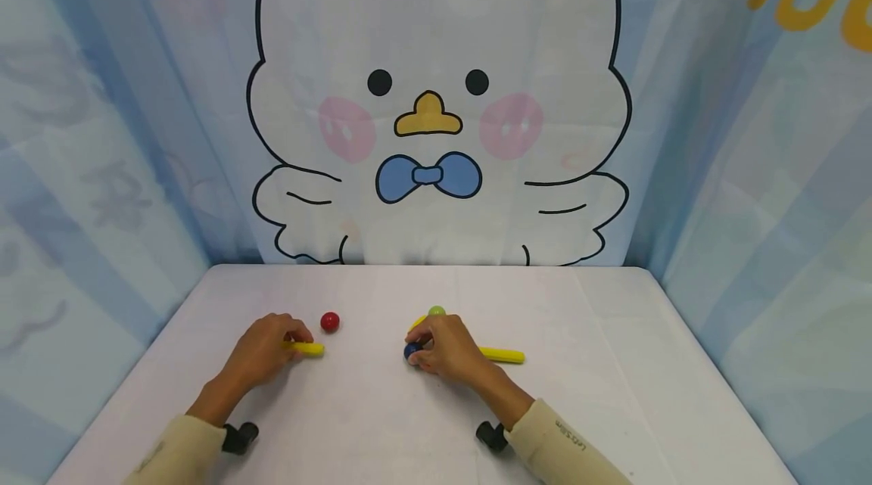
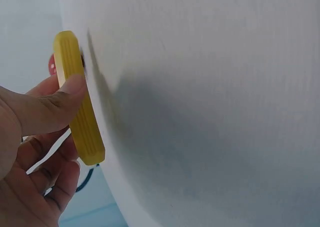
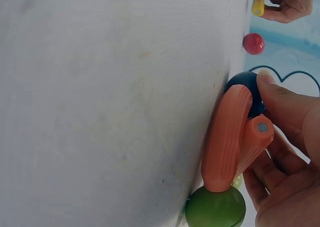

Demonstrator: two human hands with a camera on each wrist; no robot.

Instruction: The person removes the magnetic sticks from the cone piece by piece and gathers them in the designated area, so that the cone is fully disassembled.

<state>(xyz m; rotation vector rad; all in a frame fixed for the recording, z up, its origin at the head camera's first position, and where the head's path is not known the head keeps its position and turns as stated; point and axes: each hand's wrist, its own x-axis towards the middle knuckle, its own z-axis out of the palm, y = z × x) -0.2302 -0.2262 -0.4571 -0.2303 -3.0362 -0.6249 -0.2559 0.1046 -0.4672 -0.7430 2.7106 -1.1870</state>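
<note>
My left hand (image 1: 266, 349) pinches a short yellow ridged rod (image 2: 86, 117) between thumb and fingers, low over the table at the left. A red ball (image 1: 330, 322) lies just beyond it. My right hand (image 1: 446, 345) holds a dark blue ball (image 1: 412, 351) with thumb and fingers. In the right wrist view, two orange ridged rods (image 3: 227, 137) touch or adjoin that ball, one with a round metal dot in its end. A green ball (image 3: 216, 208) sits at the other end of the longer-looking rod. My hand hides most of this cluster in the head view.
To the right of my right hand lies another yellow rod (image 1: 502, 355). A light green ball (image 1: 437, 311) and part of a yellow rod (image 1: 418, 322) show behind that hand. The white table (image 1: 613, 409) meets printed curtains (image 1: 436, 235) at its back and sides.
</note>
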